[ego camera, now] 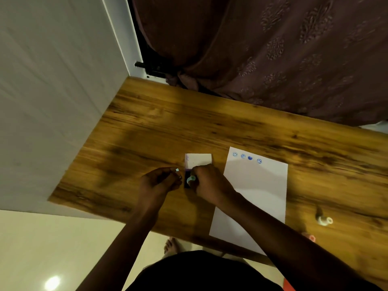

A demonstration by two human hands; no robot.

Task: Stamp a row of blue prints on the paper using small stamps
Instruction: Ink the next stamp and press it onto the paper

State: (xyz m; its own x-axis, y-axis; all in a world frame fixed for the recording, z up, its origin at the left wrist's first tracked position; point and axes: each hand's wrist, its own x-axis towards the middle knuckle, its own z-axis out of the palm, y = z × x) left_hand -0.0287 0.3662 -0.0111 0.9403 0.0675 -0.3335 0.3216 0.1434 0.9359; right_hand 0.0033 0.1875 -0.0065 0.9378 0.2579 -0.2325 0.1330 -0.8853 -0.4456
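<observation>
We have our right hand [206, 182] pinched on a small pale-teal stamp [191, 179] over the dark ink pad [187, 181]; our left hand [161, 181] curls around something small beside it — what, we cannot tell; the paper [254, 196] lies just right of the hands, long axis running away from us, nearer the right hand; it carries four blue prints [249, 158] along its far edge; two more stamps [324, 220] lie beyond it.

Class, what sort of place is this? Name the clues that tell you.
Probably a room at home: a wooden table against a white wall, a patterned curtain behind it, and a tiled floor.
</observation>
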